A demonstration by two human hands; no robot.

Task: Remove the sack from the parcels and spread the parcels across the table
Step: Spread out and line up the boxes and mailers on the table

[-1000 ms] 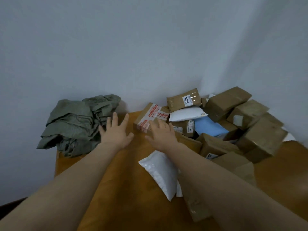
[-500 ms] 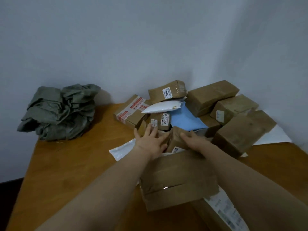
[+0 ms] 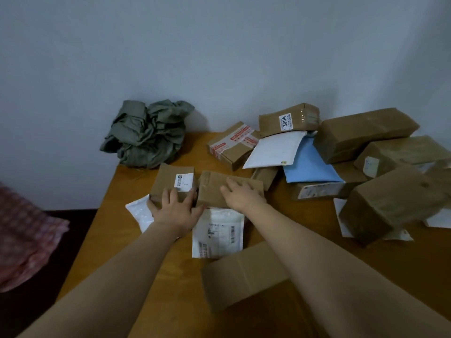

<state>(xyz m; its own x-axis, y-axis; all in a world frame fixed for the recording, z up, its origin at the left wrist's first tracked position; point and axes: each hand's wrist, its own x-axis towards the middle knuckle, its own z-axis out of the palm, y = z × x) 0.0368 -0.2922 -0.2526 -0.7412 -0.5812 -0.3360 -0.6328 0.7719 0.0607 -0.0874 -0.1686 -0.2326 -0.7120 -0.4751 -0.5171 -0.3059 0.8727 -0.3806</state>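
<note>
Spreading parcels (image 3: 366, 132) now; the sack (image 3: 148, 135) sits crumpled at eleven o'clock, off them. Our left grip (image 3: 174, 211) presses a labelled box (image 3: 166, 176), right grip (image 3: 241, 196) a plain box (image 3: 212, 189), fingers apart; next, slide both outward across the desk (image 3: 114, 230).

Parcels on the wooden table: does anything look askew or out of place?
Yes. At the right, brown cardboard boxes lie heaped and tilted; the large brown box leans on white mailers. The crumpled grey-green sack sits bunched on the wooden table's far-left corner against the wall.
</note>
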